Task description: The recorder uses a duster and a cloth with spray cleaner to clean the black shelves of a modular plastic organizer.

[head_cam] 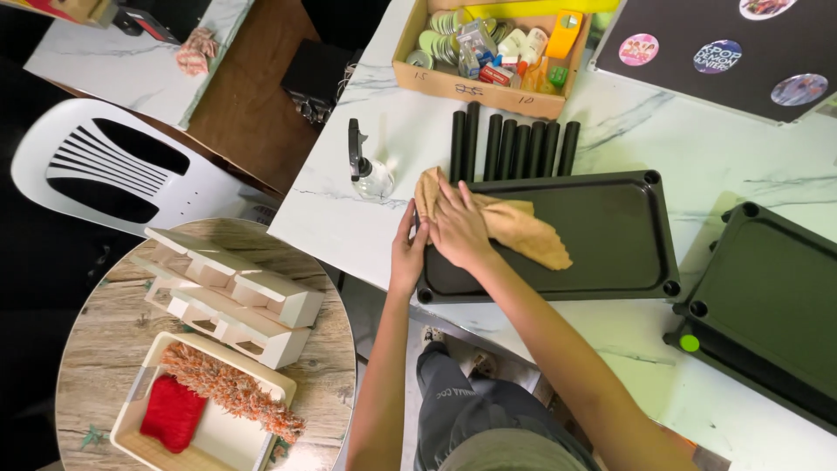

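Tan crumpled cloth (514, 228) lies on black tray (610, 235).

A tan cloth (514, 228) lies on a black tray (610, 235). The table (610, 139) is white marble with grey veins. Far behind stand black tubes (514, 144). At near left, a red bundle (173, 412) fills a cream box (144, 384).
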